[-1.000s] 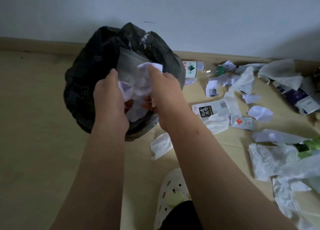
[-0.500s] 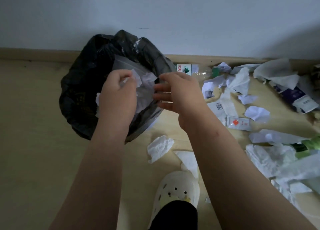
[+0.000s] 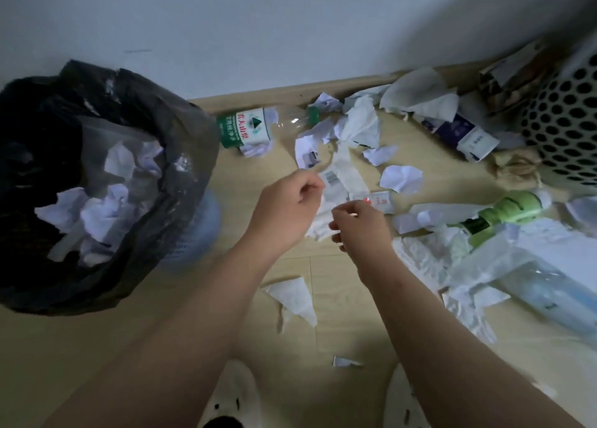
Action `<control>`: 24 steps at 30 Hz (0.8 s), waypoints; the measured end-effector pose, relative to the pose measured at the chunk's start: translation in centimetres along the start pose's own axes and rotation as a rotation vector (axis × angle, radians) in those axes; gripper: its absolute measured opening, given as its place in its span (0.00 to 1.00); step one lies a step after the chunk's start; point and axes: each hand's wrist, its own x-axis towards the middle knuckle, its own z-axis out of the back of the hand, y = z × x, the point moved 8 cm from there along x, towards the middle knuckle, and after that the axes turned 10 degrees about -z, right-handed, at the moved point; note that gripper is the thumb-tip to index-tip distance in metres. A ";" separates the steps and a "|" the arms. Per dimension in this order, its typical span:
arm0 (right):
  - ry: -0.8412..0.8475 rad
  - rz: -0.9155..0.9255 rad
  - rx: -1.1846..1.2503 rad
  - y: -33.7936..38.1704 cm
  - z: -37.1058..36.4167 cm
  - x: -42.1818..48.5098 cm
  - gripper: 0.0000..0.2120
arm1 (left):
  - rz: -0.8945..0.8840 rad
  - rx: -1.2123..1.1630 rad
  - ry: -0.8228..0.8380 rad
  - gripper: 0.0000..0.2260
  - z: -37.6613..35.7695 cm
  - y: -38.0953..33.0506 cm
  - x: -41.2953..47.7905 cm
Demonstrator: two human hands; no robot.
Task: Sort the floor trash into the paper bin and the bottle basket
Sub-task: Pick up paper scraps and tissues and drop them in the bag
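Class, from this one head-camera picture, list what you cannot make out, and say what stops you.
Head view: the basket is cut off by the right edge; its contents are unseen.
Bin bottom: hidden under crumpled paper, in deep shadow.
Left hand, right hand: blur hides whether either pinches paper.
Clear bottle: partly under tissue, blurred.

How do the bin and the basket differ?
The bin is lined with a black bag; the basket is white with round holes. The bin holds crumpled paper; the basket's inside is out of view. Both stand by the wall.
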 end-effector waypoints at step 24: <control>-0.635 -0.544 -0.640 -21.3 18.9 -7.4 0.25 | 0.018 0.349 0.452 0.15 -15.1 6.1 -10.9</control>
